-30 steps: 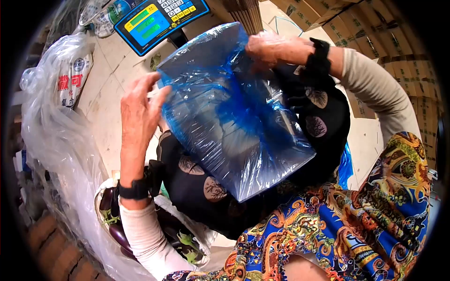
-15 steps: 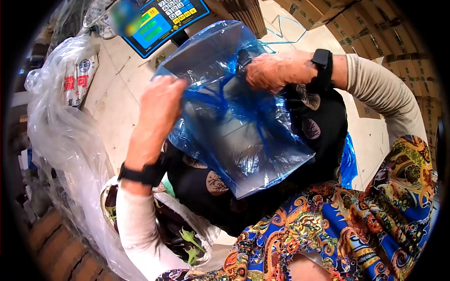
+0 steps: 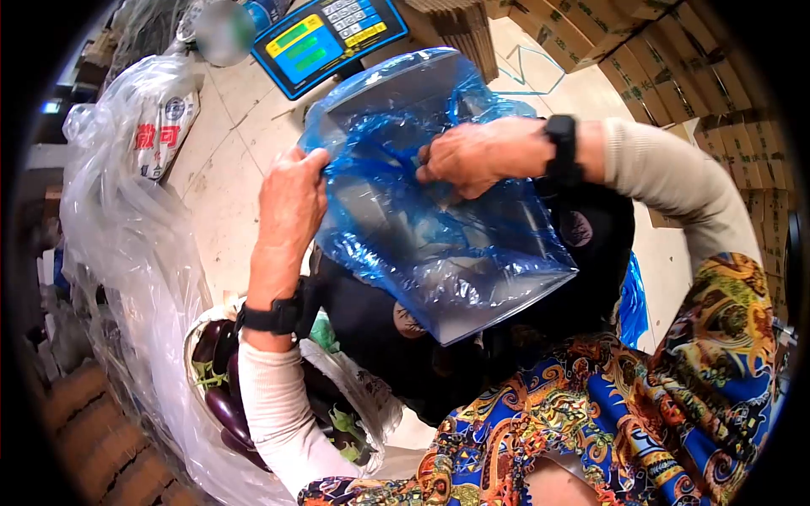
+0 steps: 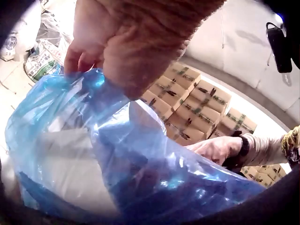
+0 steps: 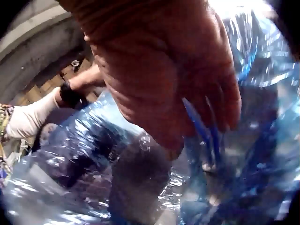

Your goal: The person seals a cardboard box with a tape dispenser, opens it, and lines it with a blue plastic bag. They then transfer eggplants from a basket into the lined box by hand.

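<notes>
A thin, clear blue plastic bag (image 3: 396, 244) lies spread over the person's lap, with a pale, straight-edged boxy shape showing through it. At its left edge the left hand (image 3: 291, 198) grips the gathered film between curled fingers and thumb. The left wrist view has the same hand (image 4: 126, 47) above the bag (image 4: 140, 140), holding its upper edge. Over the middle of the bag, the right hand (image 3: 472, 158) pinches a bunched part of the film. Close up in the right wrist view, blue folds (image 5: 201, 126) come out between the fingers of the right hand (image 5: 173, 79).
A scale display (image 3: 329, 40) stands at the back. Eggplants (image 3: 226, 413) fill a sack (image 3: 371, 405) by the left arm. Clear plastic sheeting (image 3: 126, 228) hangs at left near a printed sack (image 3: 164, 126). Stacked cartons (image 3: 666, 63) line the right; blue plastic (image 3: 633, 304) lies beside the lap.
From spread fingers at the bag's left side, the left hand has closed on its edge. The right hand has moved from the upper right edge toward the middle, drawing film with it.
</notes>
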`<action>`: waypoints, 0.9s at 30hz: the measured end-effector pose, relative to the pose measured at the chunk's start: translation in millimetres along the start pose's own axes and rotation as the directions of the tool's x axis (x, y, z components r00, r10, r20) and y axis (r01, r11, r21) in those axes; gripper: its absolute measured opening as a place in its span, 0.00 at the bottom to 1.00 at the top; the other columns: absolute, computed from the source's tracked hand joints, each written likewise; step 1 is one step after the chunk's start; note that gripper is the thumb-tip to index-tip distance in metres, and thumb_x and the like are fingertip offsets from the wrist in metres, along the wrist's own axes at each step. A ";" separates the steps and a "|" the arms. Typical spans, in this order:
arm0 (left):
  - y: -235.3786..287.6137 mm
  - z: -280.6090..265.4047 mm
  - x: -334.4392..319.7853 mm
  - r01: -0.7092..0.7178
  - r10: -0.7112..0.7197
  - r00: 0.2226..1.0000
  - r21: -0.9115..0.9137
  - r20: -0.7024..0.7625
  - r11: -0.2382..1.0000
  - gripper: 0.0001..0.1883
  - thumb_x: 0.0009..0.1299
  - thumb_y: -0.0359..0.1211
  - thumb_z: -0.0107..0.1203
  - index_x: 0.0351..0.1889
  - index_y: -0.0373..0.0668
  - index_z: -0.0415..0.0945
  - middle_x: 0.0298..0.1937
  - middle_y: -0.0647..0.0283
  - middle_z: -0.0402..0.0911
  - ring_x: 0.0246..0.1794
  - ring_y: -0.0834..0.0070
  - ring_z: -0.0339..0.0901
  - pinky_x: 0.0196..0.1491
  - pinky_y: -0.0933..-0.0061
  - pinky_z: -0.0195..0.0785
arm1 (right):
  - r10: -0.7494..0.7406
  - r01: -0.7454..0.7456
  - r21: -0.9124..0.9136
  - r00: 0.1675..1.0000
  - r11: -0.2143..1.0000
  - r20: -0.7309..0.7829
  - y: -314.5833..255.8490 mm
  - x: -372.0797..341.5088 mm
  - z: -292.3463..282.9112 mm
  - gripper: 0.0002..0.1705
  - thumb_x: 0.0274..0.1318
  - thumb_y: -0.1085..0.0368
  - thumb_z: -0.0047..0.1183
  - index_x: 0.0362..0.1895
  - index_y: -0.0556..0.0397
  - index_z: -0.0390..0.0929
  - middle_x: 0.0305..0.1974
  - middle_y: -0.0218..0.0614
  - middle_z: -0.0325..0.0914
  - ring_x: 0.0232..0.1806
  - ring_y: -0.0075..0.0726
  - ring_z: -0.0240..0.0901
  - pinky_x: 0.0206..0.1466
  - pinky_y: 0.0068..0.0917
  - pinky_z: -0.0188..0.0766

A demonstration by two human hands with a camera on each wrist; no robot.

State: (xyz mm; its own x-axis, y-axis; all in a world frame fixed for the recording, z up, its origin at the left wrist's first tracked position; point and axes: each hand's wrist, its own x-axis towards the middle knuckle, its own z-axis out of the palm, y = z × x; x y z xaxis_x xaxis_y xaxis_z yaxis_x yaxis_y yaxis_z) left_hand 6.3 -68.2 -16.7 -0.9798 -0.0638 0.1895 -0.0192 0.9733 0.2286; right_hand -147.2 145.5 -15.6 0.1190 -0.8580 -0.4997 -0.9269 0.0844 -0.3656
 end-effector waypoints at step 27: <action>61.0 -74.0 -349.9 0.865 -0.920 0.257 -0.354 -0.295 0.355 0.11 0.65 0.26 0.55 0.45 0.40 0.78 0.49 0.57 0.77 0.48 0.64 0.75 0.51 0.69 0.69 | 0.110 -0.113 0.026 0.989 0.993 0.102 89.6 79.4 173.4 0.19 0.57 0.60 0.51 0.51 0.51 0.77 0.48 0.44 0.77 0.49 0.45 0.74 0.52 0.35 0.71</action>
State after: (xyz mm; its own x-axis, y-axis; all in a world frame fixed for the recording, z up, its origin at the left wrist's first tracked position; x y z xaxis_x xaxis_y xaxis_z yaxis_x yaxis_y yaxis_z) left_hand 362.6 -2.8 1.6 -0.1754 -0.9772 0.1196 -0.7840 0.2121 0.5834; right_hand -159.1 172.7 -224.2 0.0522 -0.7873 -0.6143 -0.9247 0.1942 -0.3275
